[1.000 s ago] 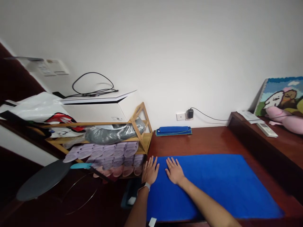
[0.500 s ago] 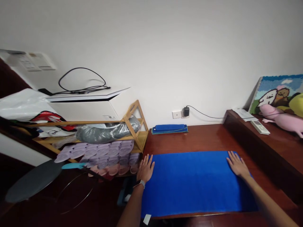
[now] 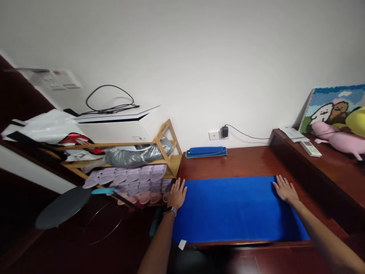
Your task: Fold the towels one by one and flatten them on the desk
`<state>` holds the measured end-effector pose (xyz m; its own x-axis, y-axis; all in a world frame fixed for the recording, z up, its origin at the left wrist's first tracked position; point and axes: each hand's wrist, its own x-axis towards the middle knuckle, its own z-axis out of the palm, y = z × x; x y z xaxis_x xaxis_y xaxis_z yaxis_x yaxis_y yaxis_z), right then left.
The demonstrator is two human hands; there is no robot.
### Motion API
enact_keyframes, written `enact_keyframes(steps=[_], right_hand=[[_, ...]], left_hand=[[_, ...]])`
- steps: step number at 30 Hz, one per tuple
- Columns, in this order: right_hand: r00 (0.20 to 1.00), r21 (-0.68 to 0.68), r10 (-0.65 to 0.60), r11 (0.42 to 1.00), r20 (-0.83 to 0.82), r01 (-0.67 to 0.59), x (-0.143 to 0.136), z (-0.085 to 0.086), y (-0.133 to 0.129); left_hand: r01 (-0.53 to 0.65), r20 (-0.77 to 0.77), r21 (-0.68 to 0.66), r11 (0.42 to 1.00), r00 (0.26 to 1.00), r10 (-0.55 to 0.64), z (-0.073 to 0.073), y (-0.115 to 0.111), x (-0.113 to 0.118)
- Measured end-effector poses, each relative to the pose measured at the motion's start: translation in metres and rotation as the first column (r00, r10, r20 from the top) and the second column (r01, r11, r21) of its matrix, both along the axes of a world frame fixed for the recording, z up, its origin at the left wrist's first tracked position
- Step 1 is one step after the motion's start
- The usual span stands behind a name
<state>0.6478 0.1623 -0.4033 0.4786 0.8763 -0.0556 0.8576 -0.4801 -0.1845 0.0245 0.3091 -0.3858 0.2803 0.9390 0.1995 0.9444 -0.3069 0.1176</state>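
A blue cloth (image 3: 228, 209) lies spread flat on the reddish-brown wooden table (image 3: 245, 161), with a small white tag (image 3: 182, 244) at its near left corner. My left hand (image 3: 177, 193) rests on the cloth's far left corner, fingers spread. At the far right corner, my right hand (image 3: 286, 189) lies flat with its fingers apart. Neither hand grasps anything. Against the wall at the back of the table sits a folded blue cloth (image 3: 206, 152) with a green edge.
On the left, a wooden rack (image 3: 176, 160) carries a white box (image 3: 114, 131), bagged items and rows of slippers (image 3: 134, 175). A round grey seat (image 3: 62, 207) stands before it. The raised right ledge bears a remote (image 3: 310, 148) and a pink plush toy (image 3: 339, 139).
The camera view has shifted slightly, so the rack appears farther right and the cloth a little higher. Both hands remain at the cloth's far corners.
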Motion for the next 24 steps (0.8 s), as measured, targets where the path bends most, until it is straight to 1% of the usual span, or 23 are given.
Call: enact_keyframes(steps=[1,2,4,6,7,9,10,11,12,13,14,15,16,18,19,21,24], right_hand=[[1.0,0.072,0.027,0.997,0.013,-0.028,-0.02,0.006,0.002],[0.997,0.153,0.076,0.985,0.032,-0.08,-0.046,0.011,0.003],[0.974,0.273,0.221,0.935,0.054,-0.227,-0.116,0.018,0.003],[0.905,0.301,0.425,0.86,0.027,-0.413,-0.199,0.022,0.0],[0.862,0.302,0.508,0.821,0.002,-0.484,-0.241,0.023,-0.002],[0.775,0.296,0.629,0.752,-0.058,-0.588,-0.319,0.023,-0.007],[0.734,0.292,0.673,0.723,-0.089,-0.627,-0.351,0.022,-0.009],[0.699,0.286,0.705,0.698,-0.116,-0.657,-0.377,0.021,-0.01],[0.675,0.278,0.725,0.682,-0.135,-0.676,-0.397,0.019,-0.011],[0.659,0.272,0.738,0.67,-0.146,-0.69,-0.411,0.018,-0.012],[0.65,0.268,0.746,0.663,-0.148,-0.699,-0.418,0.016,-0.013],[0.647,0.265,0.749,0.659,-0.144,-0.704,-0.419,0.014,-0.014],[0.649,0.264,0.748,0.659,-0.137,-0.704,-0.415,0.012,-0.016],[0.673,0.253,0.731,0.677,-0.116,-0.691,-0.388,0.008,-0.023],[0.698,0.242,0.708,0.699,-0.103,-0.673,-0.368,0.005,-0.028],[0.77,0.216,0.634,0.764,-0.072,-0.608,-0.313,-0.003,-0.044],[0.888,0.182,0.459,0.875,-0.02,-0.448,-0.207,-0.021,-0.079]], left_hand=[[0.008,0.028,0.043,0.999,1.0,-0.009,0.002,-0.009,0.0],[0.031,0.052,0.075,0.997,0.998,-0.035,0.003,-0.02,0.0],[0.135,0.066,0.085,0.987,0.988,-0.141,-0.001,-0.048,0.004],[0.245,0.048,0.053,0.968,0.968,-0.247,-0.008,-0.08,0.009],[0.27,0.039,0.043,0.962,0.961,-0.272,-0.012,-0.094,0.011],[0.253,0.027,0.037,0.967,0.967,-0.254,-0.018,-0.119,0.012],[0.232,0.02,0.034,0.972,0.972,-0.233,-0.02,-0.129,0.01],[0.216,0.013,0.027,0.976,0.976,-0.216,-0.022,-0.136,0.006],[0.205,0.005,0.019,0.978,0.979,-0.206,-0.023,-0.141,0.002],[0.201,-0.001,0.011,0.979,0.98,-0.201,-0.024,-0.145,-0.003],[0.201,-0.005,0.003,0.98,0.98,-0.201,-0.024,-0.147,-0.008],[0.203,-0.006,-0.003,0.979,0.979,-0.203,-0.024,-0.149,-0.012],[0.203,-0.005,-0.009,0.979,0.979,-0.203,-0.024,-0.15,-0.015],[0.2,-0.001,-0.02,0.98,0.98,-0.2,-0.022,-0.151,-0.018],[0.199,0.001,-0.023,0.98,0.98,-0.199,-0.022,-0.151,-0.018],[0.196,0.006,-0.02,0.98,0.981,-0.196,-0.022,-0.151,-0.017],[0.198,0.011,-0.008,0.98,0.98,-0.197,-0.023,-0.15,-0.016]])
